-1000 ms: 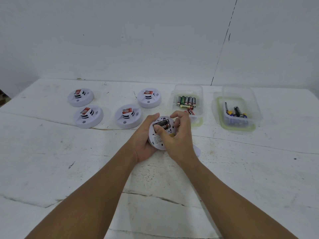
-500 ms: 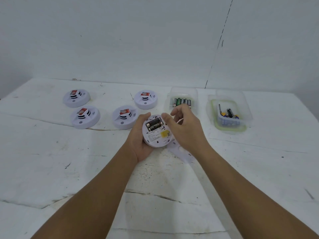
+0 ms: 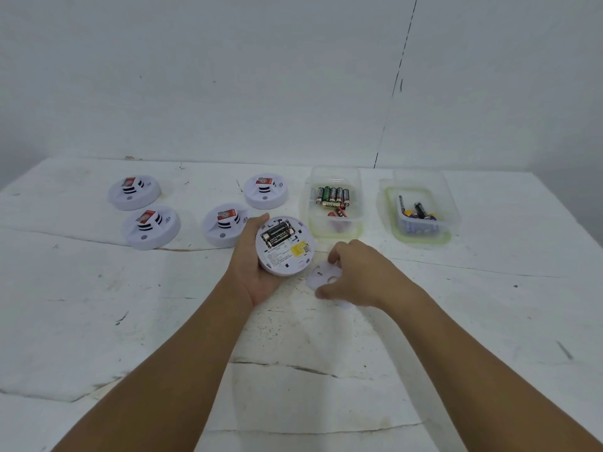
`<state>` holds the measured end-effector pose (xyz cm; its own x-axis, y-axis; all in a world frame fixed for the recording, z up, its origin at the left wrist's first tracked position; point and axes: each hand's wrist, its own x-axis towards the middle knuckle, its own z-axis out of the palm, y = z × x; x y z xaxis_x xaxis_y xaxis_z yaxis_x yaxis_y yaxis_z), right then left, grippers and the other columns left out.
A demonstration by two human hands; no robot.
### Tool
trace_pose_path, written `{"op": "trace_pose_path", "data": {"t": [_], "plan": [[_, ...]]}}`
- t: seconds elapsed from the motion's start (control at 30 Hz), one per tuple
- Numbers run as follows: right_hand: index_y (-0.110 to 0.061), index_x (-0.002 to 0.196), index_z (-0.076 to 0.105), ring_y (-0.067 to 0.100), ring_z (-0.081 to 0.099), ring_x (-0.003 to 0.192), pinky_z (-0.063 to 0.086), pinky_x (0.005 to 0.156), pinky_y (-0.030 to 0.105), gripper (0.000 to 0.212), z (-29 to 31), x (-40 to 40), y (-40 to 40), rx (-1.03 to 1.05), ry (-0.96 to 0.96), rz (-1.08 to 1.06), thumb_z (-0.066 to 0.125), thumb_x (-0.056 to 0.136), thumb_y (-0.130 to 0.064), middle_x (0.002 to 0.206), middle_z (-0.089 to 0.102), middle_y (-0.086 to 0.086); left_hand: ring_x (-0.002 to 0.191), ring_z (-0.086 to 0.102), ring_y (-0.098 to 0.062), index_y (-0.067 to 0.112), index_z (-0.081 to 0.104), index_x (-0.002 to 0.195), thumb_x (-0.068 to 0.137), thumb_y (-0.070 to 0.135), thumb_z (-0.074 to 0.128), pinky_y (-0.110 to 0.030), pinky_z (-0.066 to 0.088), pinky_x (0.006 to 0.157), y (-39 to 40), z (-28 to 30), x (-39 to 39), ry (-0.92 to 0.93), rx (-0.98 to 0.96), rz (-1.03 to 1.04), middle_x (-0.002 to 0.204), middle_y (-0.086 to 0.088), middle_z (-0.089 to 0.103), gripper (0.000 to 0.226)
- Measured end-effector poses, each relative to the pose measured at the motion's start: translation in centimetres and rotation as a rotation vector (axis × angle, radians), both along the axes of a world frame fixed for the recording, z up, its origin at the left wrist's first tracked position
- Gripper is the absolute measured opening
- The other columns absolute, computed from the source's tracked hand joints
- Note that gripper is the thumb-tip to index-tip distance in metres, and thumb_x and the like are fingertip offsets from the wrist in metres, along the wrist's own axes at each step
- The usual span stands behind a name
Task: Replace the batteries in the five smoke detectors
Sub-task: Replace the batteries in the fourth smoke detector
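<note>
Left hand (image 3: 253,275) grasping the opened detector (image 3: 284,245), right hand (image 3: 354,272) pinching the backplate (image 3: 321,276) off the desk (image 3: 130,305): align tabs squarely before twisting shut.

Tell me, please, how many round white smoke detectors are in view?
5. Four sit on the white table: far left, front left, centre, back centre. The left hand holds the fifth, opened.

Five smoke detectors (image 3: 143,230) (one upturned, held), two plastic containers (image 3: 336,203) of batteries (image 3: 332,195), one loose cover plate (image 3: 321,275).
</note>
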<state>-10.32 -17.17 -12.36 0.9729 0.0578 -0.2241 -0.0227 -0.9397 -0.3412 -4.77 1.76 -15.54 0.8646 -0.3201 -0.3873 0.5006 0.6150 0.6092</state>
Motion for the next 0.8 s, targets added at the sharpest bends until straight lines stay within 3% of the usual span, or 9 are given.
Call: {"op": "trace_pose_path", "data": {"t": [0.17, 0.3, 0.43, 0.53, 0.67, 0.8], "plan": [[-0.022, 0.122, 0.056, 0.019, 0.054, 0.102, 0.053, 0.08, 0.035, 0.065, -0.8, -0.6, 0.2, -0.055, -0.115, -0.029, 0.077, 0.072, -0.057, 0.111, 0.051, -0.004, 0.104, 0.069, -0.034, 0.01, 0.071, 0.117, 0.099, 0.048, 0.051, -0.05, 0.053, 0.091, 0.0, 0.2, -0.2, 0.008, 0.001, -0.01, 0.115, -0.016, 0.075, 0.047], [-0.018, 0.128, 0.052, 0.021, 0.054, 0.1, 0.05, 0.076, 0.035, 0.069, -1.0, -0.8, -0.2, -0.022, -0.238, -0.074, 0.075, 0.073, -0.054, 0.116, 0.047, -0.001, 0.104, 0.069, -0.035, 0.011, 0.07, 0.121, 0.097, 0.048, 0.053, -0.05, 0.054, 0.089, 0.0, 0.4, -0.5, 0.011, 0.014, -0.012, 0.117, -0.016, 0.074, 0.048], [-0.015, 0.135, 0.053, 0.016, 0.056, 0.104, 0.047, 0.081, 0.026, 0.07, -0.5, -0.8, 0.1, 0.235, -0.483, -0.098, 0.079, 0.077, -0.045, 0.121, 0.036, -0.007, 0.113, 0.066, -0.037, 0.006, 0.063, 0.138, 0.093, 0.049, 0.059, -0.053, 0.054, 0.095, 0.0, 0.4, -0.4, 0.013, 0.014, -0.024, 0.132, -0.02, 0.068, 0.062], [-0.015, 0.135, 0.053, 0.013, 0.052, 0.11, 0.049, 0.091, 0.026, 0.066, -0.1, -0.8, 2.3, 0.457, -0.558, -0.037, 0.081, 0.08, -0.04, 0.125, 0.044, -0.006, 0.122, 0.063, -0.036, 0.007, 0.059, 0.144, 0.093, 0.053, 0.059, -0.05, 0.055, 0.098, -0.1, 0.5, -0.4, 0.031, 0.005, -0.044, 0.138, -0.02, 0.064, 0.068], [-0.018, 0.14, 0.052, 0.012, 0.052, 0.112, 0.051, 0.092, 0.029, 0.066, -0.7, -0.6, 5.4, 0.543, -0.593, 0.019, 0.08, 0.083, -0.038, 0.124, 0.053, -0.003, 0.098, 0.075, -0.031, 0.005, 0.08, 0.107, 0.101, 0.058, 0.048, -0.041, 0.063, 0.079, -0.2, 0.5, -0.6, 0.002, -0.073, -0.062, 0.112, -0.017, 0.074, 0.062], [-0.018, 0.138, 0.057, 0.018, 0.054, 0.11, 0.052, 0.091, 0.035, 0.061, -1.6, 0.1, 6.5, 0.465, -0.633, 0.025, 0.075, 0.084, -0.04, 0.122, 0.057, 0.001, 0.092, 0.075, -0.027, 0.009, 0.075, 0.104, 0.1, 0.056, 0.052, -0.037, 0.063, 0.076, -0.3, 0.5, -0.8, -0.006, -0.079, -0.06, 0.105, -0.015, 0.073, 0.053]]}}
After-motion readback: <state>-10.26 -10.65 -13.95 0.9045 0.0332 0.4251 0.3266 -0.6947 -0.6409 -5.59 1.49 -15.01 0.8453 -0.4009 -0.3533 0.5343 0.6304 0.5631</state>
